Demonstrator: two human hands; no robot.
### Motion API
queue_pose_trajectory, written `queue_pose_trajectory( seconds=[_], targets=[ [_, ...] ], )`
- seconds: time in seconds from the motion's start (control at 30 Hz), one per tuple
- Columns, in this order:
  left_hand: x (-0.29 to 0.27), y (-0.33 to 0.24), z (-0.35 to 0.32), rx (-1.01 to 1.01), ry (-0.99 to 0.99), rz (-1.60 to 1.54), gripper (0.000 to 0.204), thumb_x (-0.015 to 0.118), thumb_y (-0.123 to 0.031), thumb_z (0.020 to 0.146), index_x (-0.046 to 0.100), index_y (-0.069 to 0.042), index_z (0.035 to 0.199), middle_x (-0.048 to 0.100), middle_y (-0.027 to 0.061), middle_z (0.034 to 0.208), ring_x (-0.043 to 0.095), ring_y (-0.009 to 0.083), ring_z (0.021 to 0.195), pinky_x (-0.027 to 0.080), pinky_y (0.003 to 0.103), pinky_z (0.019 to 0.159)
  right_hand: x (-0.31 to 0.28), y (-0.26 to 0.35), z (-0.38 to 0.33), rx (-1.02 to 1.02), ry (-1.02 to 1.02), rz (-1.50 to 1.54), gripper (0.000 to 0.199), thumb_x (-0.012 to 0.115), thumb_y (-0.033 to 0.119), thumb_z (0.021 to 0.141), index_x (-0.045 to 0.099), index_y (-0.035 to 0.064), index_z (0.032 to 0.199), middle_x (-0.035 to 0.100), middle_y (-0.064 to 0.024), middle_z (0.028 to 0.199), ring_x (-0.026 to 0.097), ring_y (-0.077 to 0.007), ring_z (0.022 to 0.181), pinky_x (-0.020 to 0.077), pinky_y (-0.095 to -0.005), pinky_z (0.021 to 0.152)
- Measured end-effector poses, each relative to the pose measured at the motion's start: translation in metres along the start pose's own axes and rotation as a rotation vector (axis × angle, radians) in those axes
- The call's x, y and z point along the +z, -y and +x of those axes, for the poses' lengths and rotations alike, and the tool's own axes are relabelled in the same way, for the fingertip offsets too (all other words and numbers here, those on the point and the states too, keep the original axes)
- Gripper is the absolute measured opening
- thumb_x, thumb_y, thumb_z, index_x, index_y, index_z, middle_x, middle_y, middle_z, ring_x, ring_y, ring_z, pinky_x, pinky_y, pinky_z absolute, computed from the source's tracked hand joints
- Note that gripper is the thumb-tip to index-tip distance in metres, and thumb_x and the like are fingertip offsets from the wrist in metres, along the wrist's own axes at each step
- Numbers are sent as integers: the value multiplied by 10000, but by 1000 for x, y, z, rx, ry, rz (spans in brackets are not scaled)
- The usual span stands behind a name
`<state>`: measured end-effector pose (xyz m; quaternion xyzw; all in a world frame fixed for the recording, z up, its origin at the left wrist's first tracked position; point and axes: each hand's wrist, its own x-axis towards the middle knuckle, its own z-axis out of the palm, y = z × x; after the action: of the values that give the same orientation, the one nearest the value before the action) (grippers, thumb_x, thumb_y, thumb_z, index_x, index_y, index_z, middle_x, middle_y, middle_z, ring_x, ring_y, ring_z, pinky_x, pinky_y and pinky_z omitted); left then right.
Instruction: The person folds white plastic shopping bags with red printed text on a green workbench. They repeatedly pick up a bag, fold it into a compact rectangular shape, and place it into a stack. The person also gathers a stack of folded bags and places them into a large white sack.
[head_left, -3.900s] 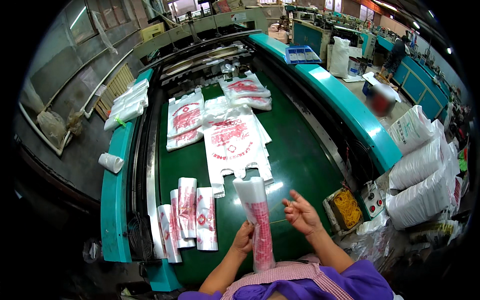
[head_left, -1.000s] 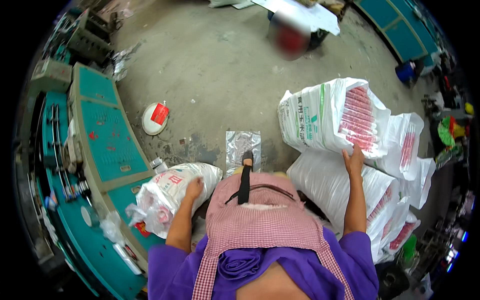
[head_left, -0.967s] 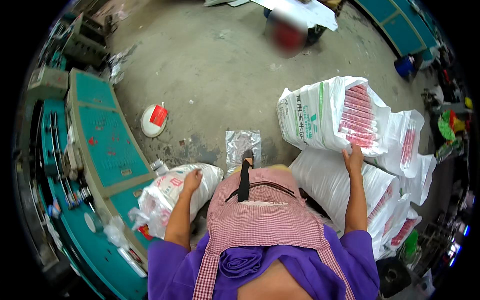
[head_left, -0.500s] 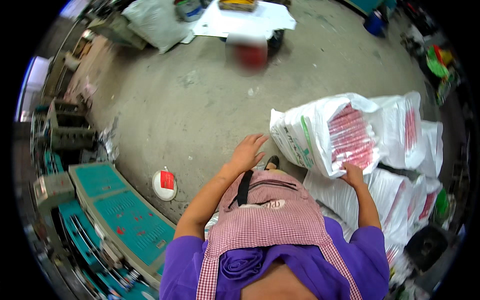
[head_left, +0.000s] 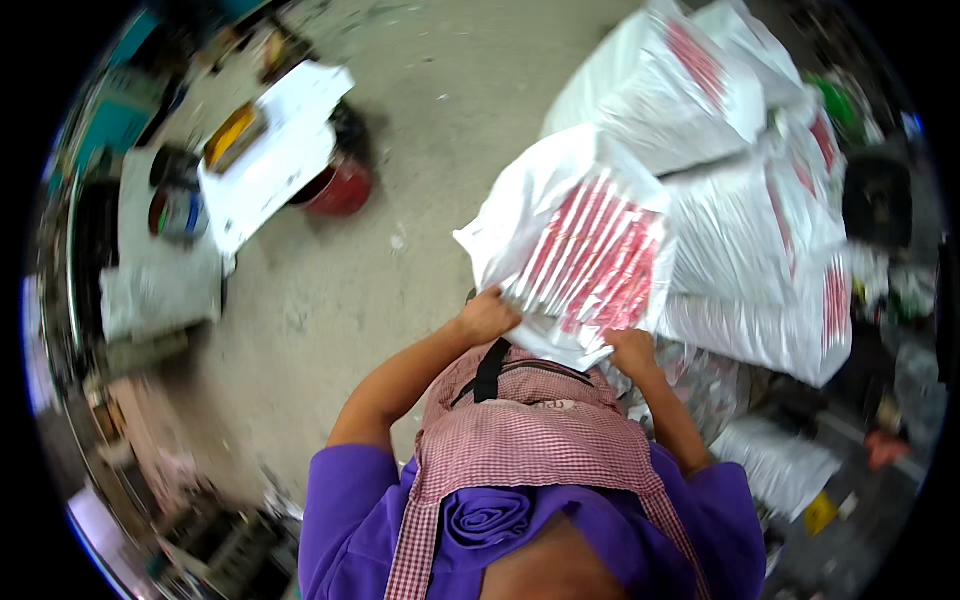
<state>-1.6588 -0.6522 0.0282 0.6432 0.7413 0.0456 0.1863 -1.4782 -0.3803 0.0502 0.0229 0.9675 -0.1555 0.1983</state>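
Note:
A white sack [head_left: 525,215] stands in front of me with its mouth toward me. Long red-and-white packs in clear plastic [head_left: 590,255] lie side by side inside it. My left hand [head_left: 490,316] is closed on the near left part of the sack's rim. On the near right, my right hand [head_left: 631,354] grips the same rim, its fingers curled over the white edge. Between both hands the rim sags a little. The fingertips are partly hidden by the sack's folds.
More filled white sacks [head_left: 735,235] are piled against the right side of this one. At left are a red bucket [head_left: 343,188], a white sheet [head_left: 285,150] and a box with yellow contents [head_left: 235,137]. A black seat [head_left: 878,198] stands far right; plastic scraps [head_left: 775,465] litter the floor.
The view has turned to the right, bringing the sack in front of me. My left hand, open and apart before, has taken hold of the rim. My right hand remains on the sack.

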Motion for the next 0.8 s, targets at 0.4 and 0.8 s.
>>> queue_pose_trajectory(
  seconds=[0.4, 0.8],
  targets=[
    [-17, 26, 12, -300, 211, -538, 245, 617, -227, 711, 673, -181, 944, 658, 157, 825, 627, 364, 797, 497, 461, 680, -10, 6, -19, 206, -70, 267, 51, 552, 129, 668, 568, 113, 715, 599, -131, 664, 614, -355, 667, 440, -490, 567],
    [-61, 42, 70, -30, 695, -364, 259, 643, -318, 762, 674, -189, 984, 668, 96, 915, 633, 312, 870, 502, 445, 731, 76, 90, -94, 666, -176, 555, 154, 549, 344, 813, 548, 190, 815, 584, -136, 592, 610, -374, 586, 424, -491, 492]
  ],
)
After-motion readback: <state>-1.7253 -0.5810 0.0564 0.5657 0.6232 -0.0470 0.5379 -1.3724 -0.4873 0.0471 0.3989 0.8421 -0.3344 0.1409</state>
